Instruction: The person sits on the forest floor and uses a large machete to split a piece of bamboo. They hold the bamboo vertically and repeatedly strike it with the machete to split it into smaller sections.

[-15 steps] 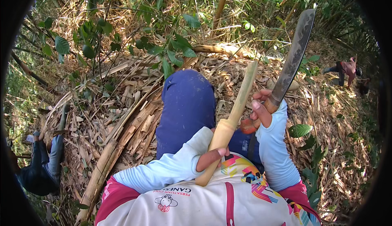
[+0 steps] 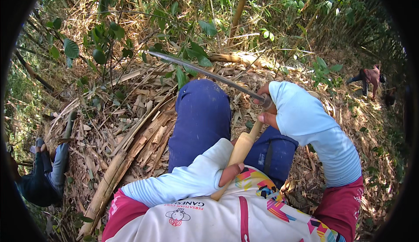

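Note:
My left hand [image 2: 230, 174] is wrapped round a pale carved piece of wood or bamboo [image 2: 241, 148], with a thick lower part and a thinner upper part. It slants up to the right from my lap, its lower end against my shirt. In my right hand [image 2: 270, 113] is a machete [image 2: 205, 72], gripped by its handle. Its blade reaches up and left above my knee, seen nearly edge-on. The right hand is over the upper end of the carved piece and hides it; whether the blade touches it I cannot tell.
My bent knee [image 2: 198, 115] in blue trousers rises in front. Split bamboo lengths [image 2: 107, 185] lie to the left over dry leaves. Leafy plants [image 2: 192, 52] stand ahead. One person [image 2: 48, 167] is at the far left, another [image 2: 370, 77] at the far right.
My right hand has moved left and up to the carved piece, elbow now out to the right. The machete blade swung from pointing up on the right to pointing left. The left hand barely moved.

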### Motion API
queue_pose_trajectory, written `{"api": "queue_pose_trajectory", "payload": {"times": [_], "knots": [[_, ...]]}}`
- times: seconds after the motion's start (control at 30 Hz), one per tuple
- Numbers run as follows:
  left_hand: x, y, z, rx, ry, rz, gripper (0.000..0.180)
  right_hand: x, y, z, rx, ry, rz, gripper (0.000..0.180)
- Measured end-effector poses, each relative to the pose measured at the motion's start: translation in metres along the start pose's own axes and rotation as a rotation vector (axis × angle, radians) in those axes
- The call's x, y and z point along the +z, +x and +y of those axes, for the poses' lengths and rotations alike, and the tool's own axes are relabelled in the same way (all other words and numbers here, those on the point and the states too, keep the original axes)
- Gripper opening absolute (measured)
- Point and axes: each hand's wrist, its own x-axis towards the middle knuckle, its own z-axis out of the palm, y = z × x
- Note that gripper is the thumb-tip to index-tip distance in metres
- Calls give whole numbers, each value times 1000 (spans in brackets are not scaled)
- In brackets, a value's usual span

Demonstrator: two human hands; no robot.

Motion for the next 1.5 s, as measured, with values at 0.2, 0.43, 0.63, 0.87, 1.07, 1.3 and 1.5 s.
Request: {"api": "queue_pose_trajectory", "payload": {"times": [0.2,0.43,0.63,0.87,1.07,1.3,1.5], "knots": [[1,-3,16,-23,141,-18,48,5,12,5,-50,-156,-177,39],[0,0,10,-60,51,-45,51,23,15,19,66,4,-196,33],[2,11,-18,-100,-139,-96,52,52,16,35,50,453,24,30],[-9,1,-10,-43,-699,-117,55,38,27,38,50,881,227,34],[-13,-12,-14,25,-906,16,57,32,31,89,169,595,508,35],[-12,-9,-6,26,-965,129,49,77,18,138,282,382,547,35],[-8,-7,-4,-18,-985,134,46,102,4,125,164,368,535,46]]}}
